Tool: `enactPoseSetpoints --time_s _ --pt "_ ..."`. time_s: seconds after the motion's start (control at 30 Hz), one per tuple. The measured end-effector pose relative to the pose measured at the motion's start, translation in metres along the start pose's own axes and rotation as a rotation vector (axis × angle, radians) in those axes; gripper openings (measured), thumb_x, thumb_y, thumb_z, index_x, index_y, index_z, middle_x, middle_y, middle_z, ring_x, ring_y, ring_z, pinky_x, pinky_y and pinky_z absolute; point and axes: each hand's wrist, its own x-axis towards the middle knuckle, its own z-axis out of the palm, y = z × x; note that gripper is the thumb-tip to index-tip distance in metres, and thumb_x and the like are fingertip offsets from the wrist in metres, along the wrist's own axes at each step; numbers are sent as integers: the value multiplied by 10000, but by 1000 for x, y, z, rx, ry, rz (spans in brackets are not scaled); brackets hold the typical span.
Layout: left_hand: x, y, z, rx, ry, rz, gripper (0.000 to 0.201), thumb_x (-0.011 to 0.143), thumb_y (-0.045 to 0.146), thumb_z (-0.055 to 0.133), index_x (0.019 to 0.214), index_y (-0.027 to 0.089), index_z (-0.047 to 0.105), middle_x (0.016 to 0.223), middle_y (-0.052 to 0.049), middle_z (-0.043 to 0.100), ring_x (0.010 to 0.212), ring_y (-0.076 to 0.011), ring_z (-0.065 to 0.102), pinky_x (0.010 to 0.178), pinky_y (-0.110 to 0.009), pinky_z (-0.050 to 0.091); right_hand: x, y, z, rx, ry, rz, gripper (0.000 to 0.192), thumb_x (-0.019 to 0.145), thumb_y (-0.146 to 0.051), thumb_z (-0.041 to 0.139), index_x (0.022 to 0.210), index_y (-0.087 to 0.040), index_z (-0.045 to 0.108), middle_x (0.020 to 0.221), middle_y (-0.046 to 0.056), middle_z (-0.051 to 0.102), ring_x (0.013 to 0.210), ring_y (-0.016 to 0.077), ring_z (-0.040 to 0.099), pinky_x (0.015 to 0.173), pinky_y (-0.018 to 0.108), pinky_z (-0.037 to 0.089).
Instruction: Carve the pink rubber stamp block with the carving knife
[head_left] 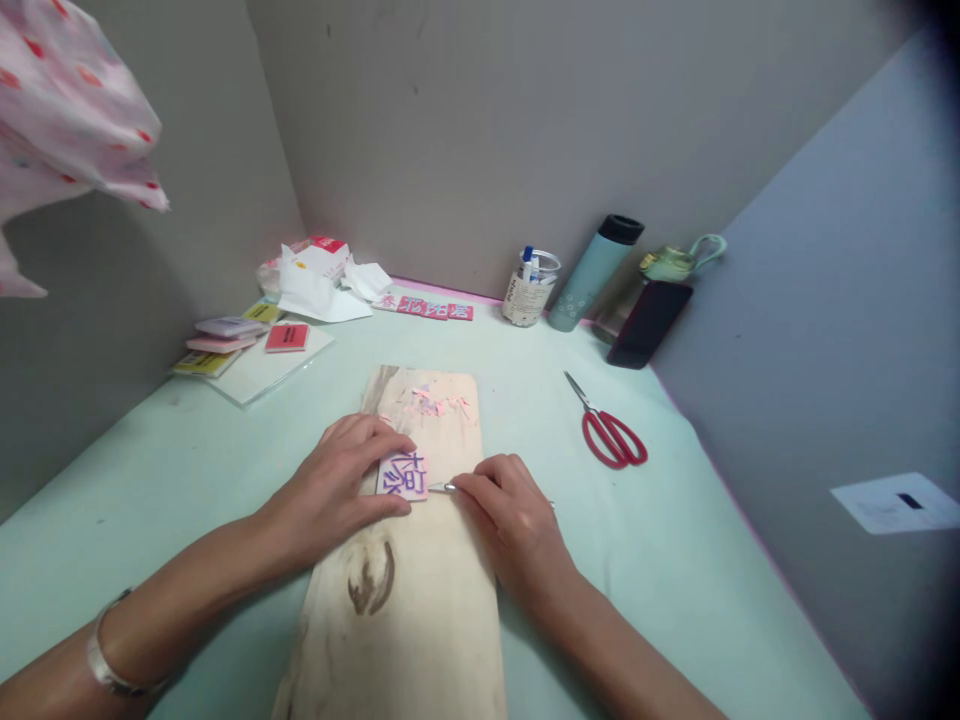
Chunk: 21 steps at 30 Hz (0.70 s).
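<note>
My left hand (341, 485) presses down a small pink block (403, 475) with purple characters drawn on it. The block rests on a pale wooden board (409, 600). My right hand (510, 510) grips a thin carving knife (442, 487), its metal tip touching the block's right edge. Pink shavings (439, 403) lie scattered on the far end of the board.
Red-handled scissors (611, 430) lie to the right. At the back stand a teal bottle (592, 272), a jar of pens (531, 288), a dark phone (649, 322) and a green cup (679, 262). Stacked rubber blocks (225, 340) and crumpled paper (322, 280) sit at the left.
</note>
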Motion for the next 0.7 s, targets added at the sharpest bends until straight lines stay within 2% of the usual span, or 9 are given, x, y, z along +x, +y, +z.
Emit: enactPoseSetpoints --time_s 0.7 --pt "-1 0 1 16 -5 0 380 838 288 743 1207 267 655 1175 -48 601 1170 -292 518 1035 -457 414 3 0 3 -9 26 1 172 992 -82 541 960 -173 683 827 63 600 769 204 538 601 290 455"
